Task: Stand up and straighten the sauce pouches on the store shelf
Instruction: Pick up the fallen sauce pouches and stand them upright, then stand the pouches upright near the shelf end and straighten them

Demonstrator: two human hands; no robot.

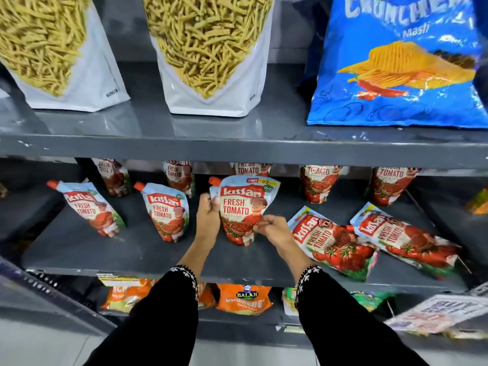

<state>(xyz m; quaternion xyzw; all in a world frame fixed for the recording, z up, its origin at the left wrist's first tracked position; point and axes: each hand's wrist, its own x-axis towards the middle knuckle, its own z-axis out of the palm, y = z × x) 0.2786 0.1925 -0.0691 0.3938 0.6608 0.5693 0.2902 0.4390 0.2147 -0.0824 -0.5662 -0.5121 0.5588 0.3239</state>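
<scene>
Tomato sauce pouches with red caps stand on the grey middle shelf (pixel 132 254). The centre pouch (pixel 243 204) is upright between my hands. My left hand (pixel 208 215) grips its left edge, and my right hand (pixel 272 225) pinches its lower right side. Two pouches stand to the left, one leaning (pixel 89 207) and one upright (pixel 166 210). Two more lie flat on the right, the nearer one (pixel 332 239) and the farther one (pixel 406 236). Several pouches stand in the back row, such as one pouch (pixel 317 183).
The shelf above carries two white snack bags (pixel 211 56) and a blue chips bag (pixel 396 62). Its front lip (pixel 237 149) overhangs the back row. Orange snack packs (pixel 243 299) fill the shelf below. A printed packet (pixel 438 315) juts in at the lower right.
</scene>
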